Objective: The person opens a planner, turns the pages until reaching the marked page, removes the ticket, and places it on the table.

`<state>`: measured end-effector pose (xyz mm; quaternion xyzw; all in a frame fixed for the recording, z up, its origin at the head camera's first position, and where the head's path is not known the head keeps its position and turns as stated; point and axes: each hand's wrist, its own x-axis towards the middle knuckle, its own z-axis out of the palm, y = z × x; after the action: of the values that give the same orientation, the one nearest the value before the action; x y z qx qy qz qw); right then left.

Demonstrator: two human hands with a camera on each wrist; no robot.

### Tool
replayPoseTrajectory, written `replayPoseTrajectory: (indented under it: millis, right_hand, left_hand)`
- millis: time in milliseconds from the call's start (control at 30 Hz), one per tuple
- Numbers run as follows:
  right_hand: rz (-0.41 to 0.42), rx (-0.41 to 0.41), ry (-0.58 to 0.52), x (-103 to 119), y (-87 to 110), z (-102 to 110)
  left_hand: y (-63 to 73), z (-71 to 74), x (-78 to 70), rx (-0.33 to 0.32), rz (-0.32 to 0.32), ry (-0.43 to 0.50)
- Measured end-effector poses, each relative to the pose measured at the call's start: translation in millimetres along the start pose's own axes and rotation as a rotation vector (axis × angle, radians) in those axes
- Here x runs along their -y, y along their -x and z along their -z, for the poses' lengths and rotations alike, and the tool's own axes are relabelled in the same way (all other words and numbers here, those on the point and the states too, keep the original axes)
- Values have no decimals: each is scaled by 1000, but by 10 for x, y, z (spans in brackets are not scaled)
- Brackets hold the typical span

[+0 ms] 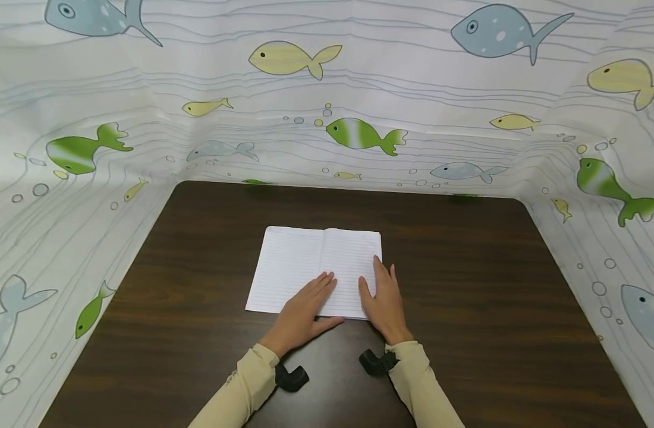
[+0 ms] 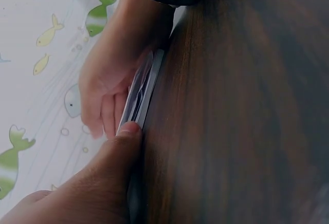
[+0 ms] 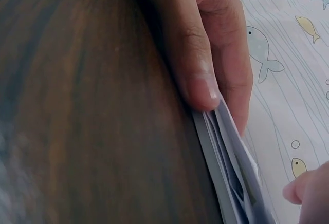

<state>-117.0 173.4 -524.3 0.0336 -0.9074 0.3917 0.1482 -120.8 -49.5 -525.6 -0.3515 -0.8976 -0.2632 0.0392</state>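
Note:
An open notebook (image 1: pixel 292 267) with blank ruled pages lies flat on the dark table. My left hand (image 1: pixel 304 309) rests its extended fingers on the right-hand page, close to the fold. Its thumb lies along the notebook's near edge; in the left wrist view the thumb tip (image 2: pixel 131 127) touches the edges of the pages. My right hand (image 1: pixel 387 302) lies on the outer part of the right-hand page, fingers extended toward the far corner and thumb apart from them. From the right wrist, the slightly parted page edges (image 3: pixel 239 167) show beside my left thumb (image 3: pixel 201 88).
A dark wood-grain table (image 1: pixel 482 285) extends around the notebook. White fish-patterned sheeting (image 1: pixel 391 89) rises behind it and along both sides. Each wrist carries a black device, one on the left (image 1: pixel 291 378) and one on the right (image 1: pixel 377 361), below light beige sleeves.

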Motion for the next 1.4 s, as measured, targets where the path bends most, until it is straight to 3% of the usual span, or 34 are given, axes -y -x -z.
replayPoseTrajectory:
  millis: [200, 467, 733, 1000, 1100, 1267, 1400]
  right_hand:
    - [-48, 49, -27, 30, 6, -8]
    - [53, 77, -50, -7, -11, -18]
    - [26, 117, -79, -31, 5, -19]
    - [78, 90, -106, -3, -4, -16]
    - [52, 93, -125, 1, -5, -21]
    - [-47, 45, -306, -2, -5, -23]
    - [-63, -38, -443, -9, -19, -17]
  left_hand:
    - [-3, 38, 13, 10, 38, 76]
    - [-10, 29, 32, -45, 74, 153]
    - [-10, 33, 32, -81, 84, 214]
    - [-2, 53, 50, -107, 45, 238]
    - [3, 48, 62, -122, 15, 230]
    - [-4, 37, 57, -194, -45, 219]
    - [-29, 50, 46, -252, -87, 225]
